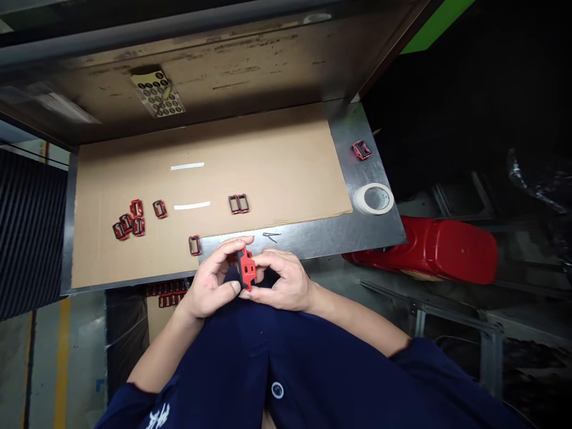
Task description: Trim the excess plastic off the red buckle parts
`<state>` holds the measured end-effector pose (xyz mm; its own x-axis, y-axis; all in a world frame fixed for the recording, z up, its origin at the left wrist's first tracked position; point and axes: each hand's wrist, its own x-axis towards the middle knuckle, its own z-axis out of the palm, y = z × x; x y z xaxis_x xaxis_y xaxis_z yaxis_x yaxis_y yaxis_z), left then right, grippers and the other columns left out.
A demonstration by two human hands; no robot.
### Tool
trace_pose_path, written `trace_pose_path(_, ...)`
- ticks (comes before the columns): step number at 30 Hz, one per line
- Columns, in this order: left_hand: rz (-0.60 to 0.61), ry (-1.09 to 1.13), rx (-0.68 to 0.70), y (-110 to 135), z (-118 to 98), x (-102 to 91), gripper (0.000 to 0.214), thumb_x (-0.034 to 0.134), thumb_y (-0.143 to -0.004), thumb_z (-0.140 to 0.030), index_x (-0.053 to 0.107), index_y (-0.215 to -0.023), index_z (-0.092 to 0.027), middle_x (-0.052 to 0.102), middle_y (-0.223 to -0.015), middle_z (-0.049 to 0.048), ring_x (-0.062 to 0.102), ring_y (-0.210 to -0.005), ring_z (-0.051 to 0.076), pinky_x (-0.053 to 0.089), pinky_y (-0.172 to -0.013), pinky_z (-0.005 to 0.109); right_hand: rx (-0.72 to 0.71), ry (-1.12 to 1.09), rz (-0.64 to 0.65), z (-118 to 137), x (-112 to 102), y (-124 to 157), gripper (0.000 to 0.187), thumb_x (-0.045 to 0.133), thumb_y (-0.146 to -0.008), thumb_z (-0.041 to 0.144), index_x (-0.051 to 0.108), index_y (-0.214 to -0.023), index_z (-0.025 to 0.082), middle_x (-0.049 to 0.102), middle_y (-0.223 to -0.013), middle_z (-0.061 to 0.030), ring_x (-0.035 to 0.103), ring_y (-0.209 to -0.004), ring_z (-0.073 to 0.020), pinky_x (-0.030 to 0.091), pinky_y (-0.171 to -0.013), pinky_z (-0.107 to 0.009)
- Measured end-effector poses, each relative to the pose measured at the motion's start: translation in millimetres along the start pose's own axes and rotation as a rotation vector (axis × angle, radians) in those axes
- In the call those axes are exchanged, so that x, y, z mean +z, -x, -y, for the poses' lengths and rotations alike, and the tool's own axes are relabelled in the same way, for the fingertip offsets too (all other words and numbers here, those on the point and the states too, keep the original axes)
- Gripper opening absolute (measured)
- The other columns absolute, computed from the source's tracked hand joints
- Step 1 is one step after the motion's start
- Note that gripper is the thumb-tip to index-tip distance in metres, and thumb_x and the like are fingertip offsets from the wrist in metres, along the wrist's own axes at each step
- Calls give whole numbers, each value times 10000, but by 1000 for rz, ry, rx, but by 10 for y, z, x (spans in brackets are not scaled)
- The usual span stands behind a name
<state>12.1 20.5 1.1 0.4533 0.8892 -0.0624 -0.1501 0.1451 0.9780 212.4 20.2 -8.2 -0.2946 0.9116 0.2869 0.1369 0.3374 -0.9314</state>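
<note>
My left hand [213, 279] and my right hand [283, 280] meet just in front of the bench edge, both pinched on one small red plastic part [246, 269] with black trim. The part is held upright between the fingertips of both hands, above my dark blue shirt. On the cardboard sheet [286, 161] lie more red-and-black parts: a cluster [128, 220] at the left, a single one [159, 208], a pair [238, 204] in the middle, and one [194, 245] near the front edge, closest to my left hand.
A roll of white tape [374, 198] and another red part [361, 149] rest on the bare metal bench at the right. A small metal clip [270, 236] lies by the front edge. A red plastic object [440, 249] sits below right. A box of red parts [167, 291] sits under the bench.
</note>
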Motion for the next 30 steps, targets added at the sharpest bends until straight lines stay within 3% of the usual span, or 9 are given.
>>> trace_pose_path(4, 54, -104, 34, 30, -33, 0, 648, 726, -843, -271, 502, -1449, -323, 498, -1520, 128, 493, -1394, 322, 470, -1112, 470, -28, -18, 12, -11, 0, 11, 354, 813, -795, 404, 659, -1068, 238, 659, -610, 30, 658, -580, -168, 559, -648, -324)
trace_pose_path(12, 10, -58, -35, 68, -11, 75, 658, 746, -830, -240, 501, -1436, -316, 568, -1405, 137, 663, -1101, 250, 567, -964, 404, -52, -30, -2, -20, -15, 17, 395, 811, -771, 355, 645, -1113, 247, 628, -599, 51, 627, -550, -154, 553, -659, -315)
trace_pose_path(15, -6, -79, -12, 83, -4, 78, 672, 752, -823, -235, 501, -1441, -316, 573, -1384, 131, 652, -1147, 262, 562, -982, 401, 19, -98, 62, -24, -41, 41, 422, 834, -749, 361, 645, -1107, 242, 627, -620, 50, 636, -581, -155, 542, -669, -309)
trace_pose_path(18, -14, -148, 2, 106, 4, 57, 699, 752, -819, -239, 490, -1462, -320, 560, -1389, 123, 606, -1252, 288, 526, -1050, 417, 110, -310, 155, -22, -87, 62, 488, 836, -753, 365, 618, -1168, 227, 643, -683, 43, 666, -658, -159, 550, -745, -323)
trace_pose_path(22, -10, -286, -33, 138, 21, 35, 754, 767, -789, -249, 479, -1486, -269, 565, -1391, 146, 602, -1264, 316, 512, -1075, 446, 294, -566, 181, 9, -147, 41, 385, 732, -851, 418, 637, -1148, 192, 644, -749, 11, 662, -726, -163, 552, -781, -343)
trace_pose_path(25, -7, -331, -54, 142, 27, 50, 821, 762, -770, -224, 430, -1519, -253, 578, -1397, 157, 645, -1203, 309, 556, -1017, 431, 437, -603, 148, 53, -151, 1, 336, 760, -834, 441, 686, -1028, 177, 694, -825, -29, 662, -735, -158, 553, -730, -311)
trace_pose_path(30, 9, -393, -23, 120, -4, 78, 874, 729, -769, -154, 360, -1555, -257, 605, -1368, 162, 681, -1096, 264, 605, -881, 368, 467, -570, 139, 98, -113, -18, 239, 781, -829, 405, 719, -889, 183, 727, -794, -26, 648, -680, -143, 550, -682, -291)
